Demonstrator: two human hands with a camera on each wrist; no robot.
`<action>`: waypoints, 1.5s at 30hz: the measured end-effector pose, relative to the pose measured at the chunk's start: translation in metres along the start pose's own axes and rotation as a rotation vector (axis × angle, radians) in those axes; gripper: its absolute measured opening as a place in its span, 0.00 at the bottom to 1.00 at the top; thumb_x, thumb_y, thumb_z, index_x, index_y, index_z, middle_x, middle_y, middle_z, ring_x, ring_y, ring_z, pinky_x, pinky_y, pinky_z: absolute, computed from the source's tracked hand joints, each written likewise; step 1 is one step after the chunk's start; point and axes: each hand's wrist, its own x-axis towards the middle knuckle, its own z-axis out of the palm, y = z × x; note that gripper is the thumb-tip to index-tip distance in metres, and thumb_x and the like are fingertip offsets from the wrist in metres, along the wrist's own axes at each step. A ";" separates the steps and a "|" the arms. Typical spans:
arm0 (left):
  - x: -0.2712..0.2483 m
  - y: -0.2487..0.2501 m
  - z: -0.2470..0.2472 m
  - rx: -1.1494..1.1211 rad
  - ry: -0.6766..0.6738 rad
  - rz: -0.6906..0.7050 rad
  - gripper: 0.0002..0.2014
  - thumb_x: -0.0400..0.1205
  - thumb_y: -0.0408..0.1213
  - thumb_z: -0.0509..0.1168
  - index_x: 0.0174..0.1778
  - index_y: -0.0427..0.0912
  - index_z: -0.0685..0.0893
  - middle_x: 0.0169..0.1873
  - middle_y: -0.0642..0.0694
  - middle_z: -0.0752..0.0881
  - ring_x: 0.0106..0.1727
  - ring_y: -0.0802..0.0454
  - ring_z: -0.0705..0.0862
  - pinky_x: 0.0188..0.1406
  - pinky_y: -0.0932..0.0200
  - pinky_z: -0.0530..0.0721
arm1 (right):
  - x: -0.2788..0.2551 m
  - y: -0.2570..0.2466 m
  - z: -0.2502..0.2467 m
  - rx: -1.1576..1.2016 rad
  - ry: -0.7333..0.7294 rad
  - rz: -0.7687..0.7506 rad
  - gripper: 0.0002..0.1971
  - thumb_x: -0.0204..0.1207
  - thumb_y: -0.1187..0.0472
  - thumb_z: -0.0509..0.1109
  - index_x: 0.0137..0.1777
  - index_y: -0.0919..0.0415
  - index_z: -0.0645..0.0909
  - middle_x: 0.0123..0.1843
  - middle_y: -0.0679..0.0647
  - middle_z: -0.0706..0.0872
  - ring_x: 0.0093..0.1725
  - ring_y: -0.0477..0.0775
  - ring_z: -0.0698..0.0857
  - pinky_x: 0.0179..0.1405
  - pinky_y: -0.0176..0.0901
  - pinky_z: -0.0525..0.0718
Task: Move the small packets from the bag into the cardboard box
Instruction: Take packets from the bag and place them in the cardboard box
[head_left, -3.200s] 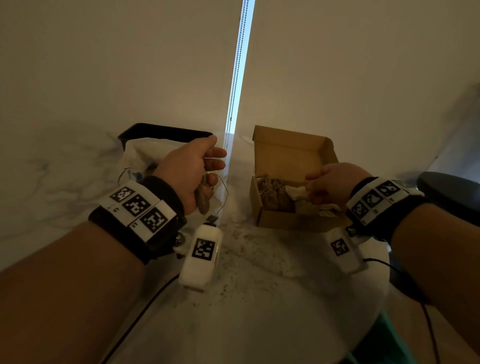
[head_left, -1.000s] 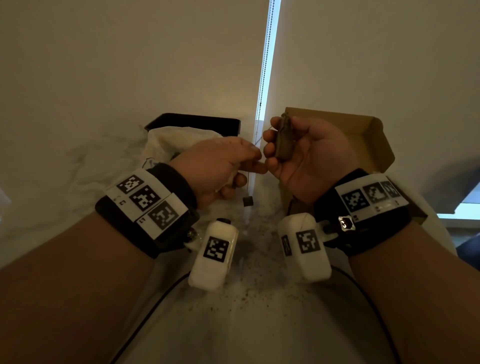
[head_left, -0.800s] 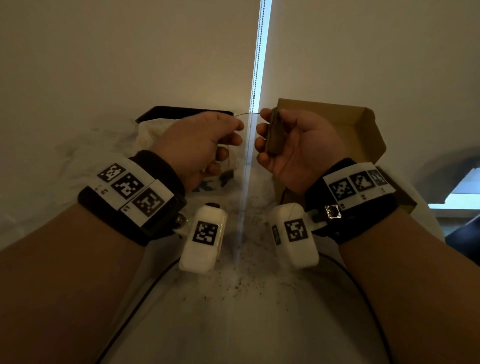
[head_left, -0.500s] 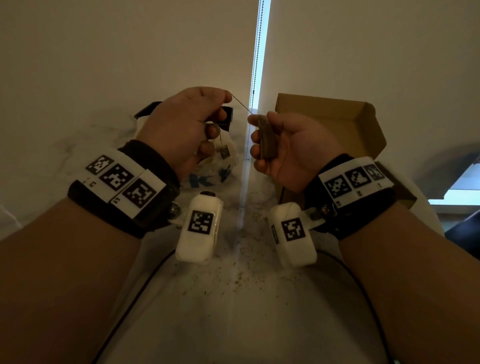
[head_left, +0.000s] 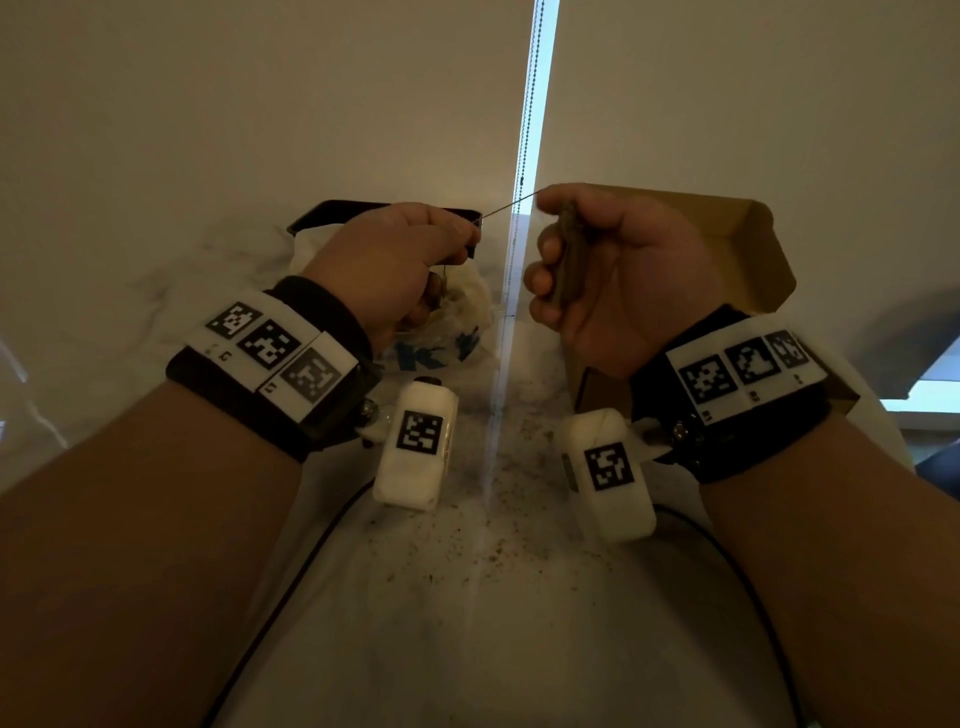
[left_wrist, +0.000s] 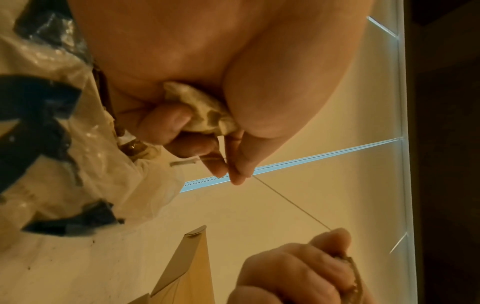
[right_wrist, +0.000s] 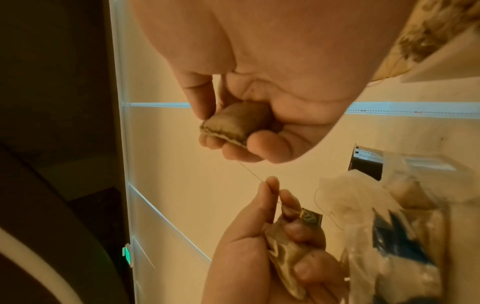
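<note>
Both hands grip packets: right hand (head_left: 613, 270) one packet (right_wrist: 233, 123), left hand (head_left: 400, 265) another plus the string (left_wrist: 291, 203). It's pulled taut now, so they're tangled; boxing waits.

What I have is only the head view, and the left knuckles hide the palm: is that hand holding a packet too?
Observer: Yes. The left wrist view shows the left hand curled round a crumpled pale packet.
Operator: Anything at its fingertips?
Observer: Thumb and forefinger pinch the thread; the right wrist view shows a small tag beside them.
Operator: And the other side?
Observer: The right hand grips a plump brown packet with a seamed edge.
</note>
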 end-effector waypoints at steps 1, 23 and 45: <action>0.000 0.000 0.000 0.011 -0.004 0.000 0.09 0.87 0.42 0.65 0.47 0.49 0.90 0.42 0.50 0.86 0.31 0.53 0.76 0.21 0.61 0.71 | 0.000 -0.001 -0.001 0.040 0.013 -0.008 0.15 0.83 0.58 0.54 0.48 0.59 0.83 0.33 0.54 0.80 0.32 0.54 0.78 0.29 0.41 0.74; 0.000 0.001 0.000 0.216 0.121 0.073 0.07 0.86 0.43 0.67 0.52 0.46 0.89 0.38 0.53 0.87 0.27 0.59 0.80 0.31 0.61 0.82 | -0.001 0.000 -0.002 0.122 -0.004 -0.105 0.15 0.80 0.63 0.57 0.50 0.54 0.87 0.40 0.54 0.85 0.38 0.55 0.83 0.37 0.44 0.79; -0.030 0.023 0.009 0.380 -0.406 0.196 0.07 0.83 0.37 0.70 0.44 0.55 0.89 0.32 0.58 0.89 0.28 0.63 0.79 0.25 0.70 0.77 | 0.016 0.003 -0.019 -0.046 0.341 -0.037 0.19 0.82 0.65 0.62 0.73 0.60 0.77 0.44 0.52 0.83 0.36 0.49 0.82 0.31 0.40 0.81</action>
